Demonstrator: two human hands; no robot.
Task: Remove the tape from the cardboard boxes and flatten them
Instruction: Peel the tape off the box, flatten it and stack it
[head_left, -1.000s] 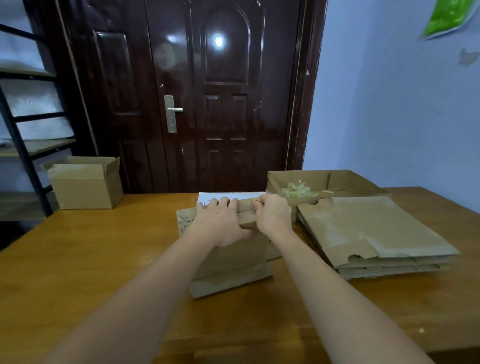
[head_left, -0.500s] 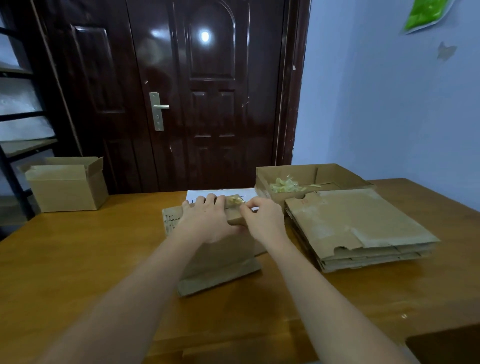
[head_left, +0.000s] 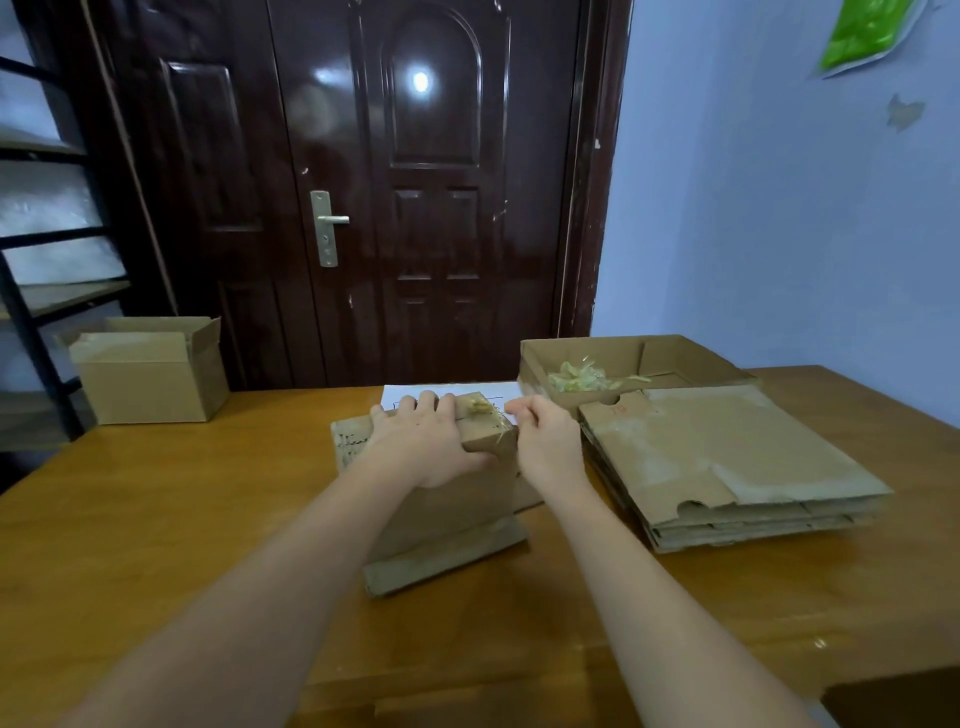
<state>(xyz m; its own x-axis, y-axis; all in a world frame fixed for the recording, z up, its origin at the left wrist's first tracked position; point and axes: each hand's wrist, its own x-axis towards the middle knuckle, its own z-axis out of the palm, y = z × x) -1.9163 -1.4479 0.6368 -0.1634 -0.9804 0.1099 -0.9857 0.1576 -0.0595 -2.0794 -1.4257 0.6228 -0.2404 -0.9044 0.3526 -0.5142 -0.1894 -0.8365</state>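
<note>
Since a moment ago, the right hand (head_left: 548, 441) has pulled away from the small brown cardboard box (head_left: 452, 499) toward its right edge, fingers pinched together; whether they hold the clear tape strip (head_left: 480, 406) bunched on the box top I cannot tell. The left hand (head_left: 431, 441) grips the box's top at mid-table, on the orange-brown wooden table (head_left: 156, 519), just beside the stack of flattened brown cardboard (head_left: 727, 462).

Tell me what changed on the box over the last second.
The right hand pulled off the box toward the right, fingers pinched, apparently drawing tape; a crumpled tape wad now shows on top. The left hand still grips the box top. The flattened stack and scrap tray are unchanged.
</note>
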